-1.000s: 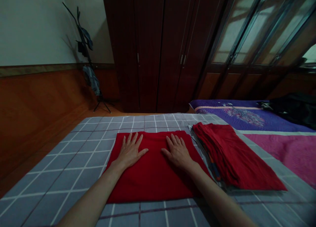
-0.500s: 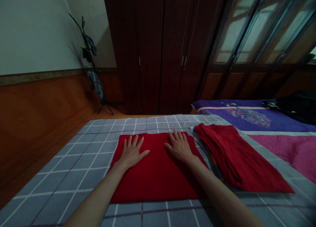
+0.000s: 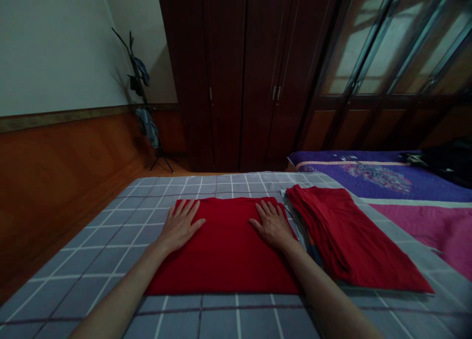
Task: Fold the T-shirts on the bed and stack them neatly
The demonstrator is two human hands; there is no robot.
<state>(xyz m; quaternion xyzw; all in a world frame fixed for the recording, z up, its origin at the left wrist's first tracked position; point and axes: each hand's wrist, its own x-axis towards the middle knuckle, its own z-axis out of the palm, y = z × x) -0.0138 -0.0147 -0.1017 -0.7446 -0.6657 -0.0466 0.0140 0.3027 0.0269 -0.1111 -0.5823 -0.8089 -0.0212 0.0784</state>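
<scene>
A flat folded red cloth (image 3: 228, 250) lies on the grey checked bedsheet (image 3: 110, 250) in front of me. My left hand (image 3: 180, 226) rests palm down on its left edge near the far corner, fingers spread. On the far right part of the cloth my right hand (image 3: 273, 224) lies flat, fingers a little apart. Neither hand grips anything. Just right of my right forearm sits a stack of folded clothes (image 3: 350, 240), with a red piece on top and darker layers showing at its left side.
Beyond the bed stands a dark wooden wardrobe (image 3: 236, 83). A coat stand (image 3: 143, 98) with hanging clothes is at the back left. To the right is another bed surface with a purple and pink cover (image 3: 354, 174), and a black heap (image 3: 446, 159) lies on it.
My left hand has slid left to the cloth's left edge, and my right hand has shifted slightly right. The cloth's near left corner now reaches farther left. The view has shifted slightly.
</scene>
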